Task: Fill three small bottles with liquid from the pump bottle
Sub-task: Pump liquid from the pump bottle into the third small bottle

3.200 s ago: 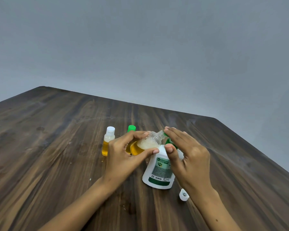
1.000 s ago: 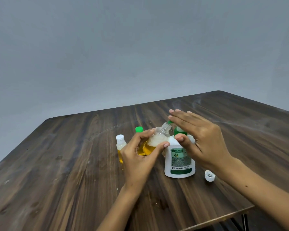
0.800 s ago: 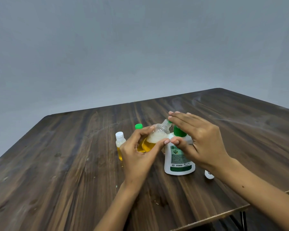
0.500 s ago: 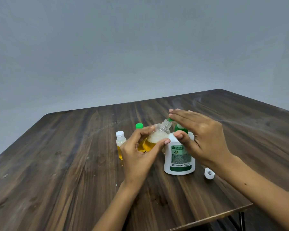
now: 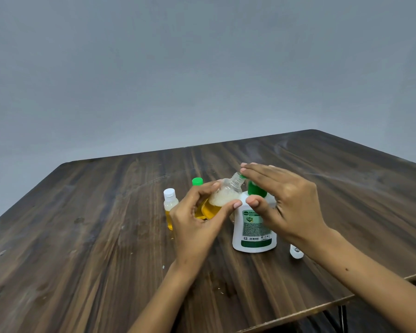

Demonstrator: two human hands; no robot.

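Observation:
My left hand (image 5: 195, 221) grips a small clear bottle (image 5: 222, 198), tilted with its uncapped neck up against the green pump spout; amber liquid and foam fill its lower half. My right hand (image 5: 282, 200) lies with straight fingers flat on the green pump head of the white pump bottle (image 5: 251, 230), thumb against the bottle's shoulder. A small bottle with a white cap (image 5: 170, 207) stands to the left, amber liquid inside. Behind my left hand a green-capped bottle (image 5: 197, 181) shows only its cap.
A loose white cap (image 5: 296, 251) lies on the dark wooden table (image 5: 82, 236) just right of the pump bottle, partly behind my right wrist. The table's near right edge (image 5: 322, 308) runs close below my right forearm. A plain grey wall stands behind.
Since 3.2 s ago the view has swung so the table's right edge shows. In the last second the pump head has bobbed under my right hand; the foam level in the held bottle looks about the same.

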